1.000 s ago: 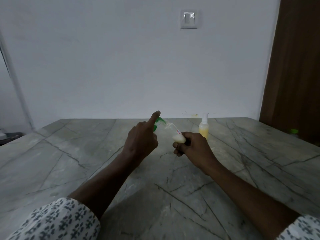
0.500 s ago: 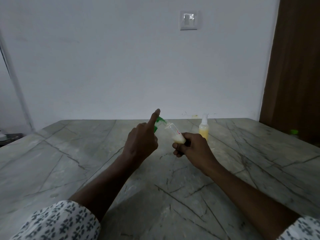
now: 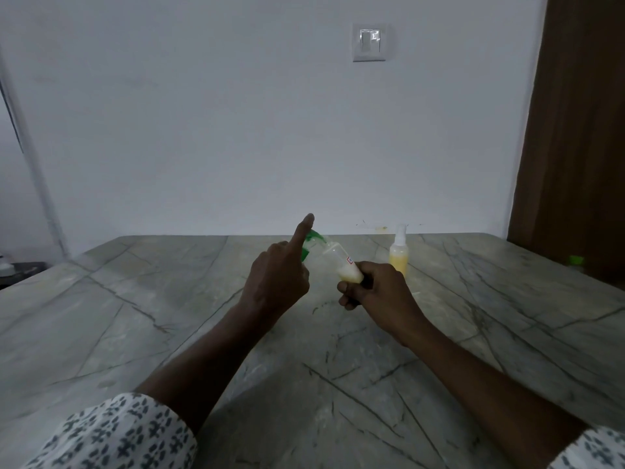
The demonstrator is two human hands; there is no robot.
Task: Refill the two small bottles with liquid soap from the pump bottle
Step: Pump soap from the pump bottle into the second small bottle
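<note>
Sleeves (image 3: pixel 111 434) with a dark print at both lower corners, cut off by the frame edge. Bare forearms stretched over a grey veined table (image 3: pixel 135 316). Left hand (image 3: pixel 275 279) curled round a pump bottle (image 3: pixel 314 237), forefinger straight and raised against the green pump head, pressing or only touching hard to tell. Bottle body hidden behind the palm. Right hand (image 3: pixel 375 289) clamped on a small bottle (image 3: pixel 340 260), held above the table and tilted, mouth up at the pump spout, pale yellow soap pooled at the lower end, base buried in the fingers. Just beyond the right hand, a second small bottle (image 3: pixel 399 260) upright on the table, spray top on, yellow soap inside, foot partly covered by the knuckles. Far right, a small green thing (image 3: pixel 575 259), too blurred to name. Dark shape (image 3: pixel 20 270) cut off at the left edge. Light switch (image 3: pixel 370 42) on the white wall, brown door (image 3: pixel 581 130) at the right.
</note>
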